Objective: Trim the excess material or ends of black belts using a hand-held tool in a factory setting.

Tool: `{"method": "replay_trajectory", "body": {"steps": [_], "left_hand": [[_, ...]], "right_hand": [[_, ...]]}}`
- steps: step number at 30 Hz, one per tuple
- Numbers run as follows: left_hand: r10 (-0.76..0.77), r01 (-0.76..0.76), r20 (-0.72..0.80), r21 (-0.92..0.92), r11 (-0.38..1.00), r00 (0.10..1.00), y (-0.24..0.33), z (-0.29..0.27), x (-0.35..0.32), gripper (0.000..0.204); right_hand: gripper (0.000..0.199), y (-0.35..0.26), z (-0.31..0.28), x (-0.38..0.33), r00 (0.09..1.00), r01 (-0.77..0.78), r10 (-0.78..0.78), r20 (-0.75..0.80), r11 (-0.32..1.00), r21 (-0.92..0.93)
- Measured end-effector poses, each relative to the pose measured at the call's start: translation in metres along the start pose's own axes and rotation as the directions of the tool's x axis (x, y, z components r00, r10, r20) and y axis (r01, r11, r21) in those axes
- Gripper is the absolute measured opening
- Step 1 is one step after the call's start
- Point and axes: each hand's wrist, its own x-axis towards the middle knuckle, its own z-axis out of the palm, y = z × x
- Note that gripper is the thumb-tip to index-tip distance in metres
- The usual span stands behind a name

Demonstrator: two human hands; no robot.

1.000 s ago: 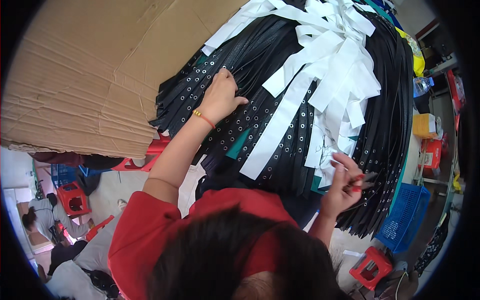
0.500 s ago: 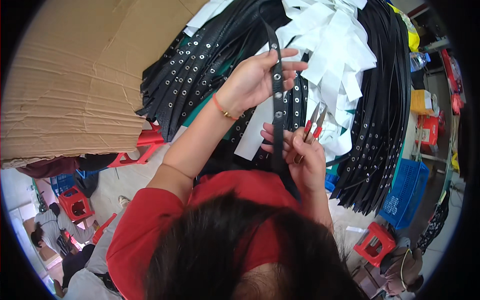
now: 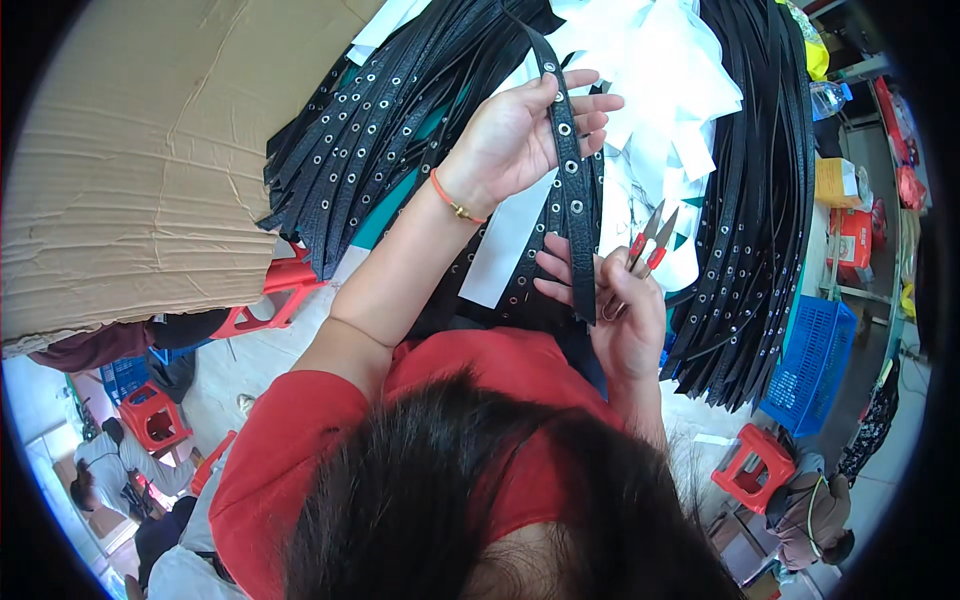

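Note:
My left hand [image 3: 520, 130] holds up a black strap with metal eyelets [image 3: 572, 190], fingers wrapped around its upper part. My right hand [image 3: 610, 310] pinches the strap's lower end and also carries a pair of red-handled snips [image 3: 645, 245], blades pointing up beside the strap. A big pile of the same black eyeleted straps [image 3: 390, 130] lies on the table behind, with white paper strips [image 3: 670, 90] spread over its middle.
Stacked flat cardboard [image 3: 130, 170] fills the left. More black straps [image 3: 760, 220] hang at the right. A blue plastic crate [image 3: 815, 360] and red stools [image 3: 755, 465] stand on the floor. Another person [image 3: 95, 470] sits at the lower left.
One strap has been lifted out of the pile by my left hand. My right hand with the snips came in from the right and took hold of its lower end.

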Motion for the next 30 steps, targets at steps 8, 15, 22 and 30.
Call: {"method": "replay_trajectory", "body": {"steps": [8, 15, 22, 30], "left_hand": [[-0.031, 0.02, -0.114, -0.096, 0.995, 0.993, 0.008, 0.009, -0.001, 0.046], [0.105, -0.092, -0.057, 0.199, 0.976, 0.993, 0.003, 0.012, 0.012, 0.036], [0.109, -0.074, -0.195, 0.178, 0.981, 0.975, 0.024, 0.023, 0.04, 0.029], [0.157, -0.074, -0.281, 0.285, 0.956, 0.947, 0.026, 0.029, 0.068, 0.029]], "right_hand": [[0.025, 0.01, -0.013, 0.002, 0.983, 0.15, -0.17, -0.064, 0.959, -0.239], [0.025, 0.001, -0.021, -0.007, 0.982, 0.137, -0.172, -0.081, 0.935, -0.328], [0.026, -0.017, -0.1, -0.103, 0.996, -0.088, 0.035, -0.084, 0.588, -0.804], [0.02, 0.035, -0.277, -0.189, 0.9, -0.36, -0.016, -0.437, 0.538, -0.762]]}}
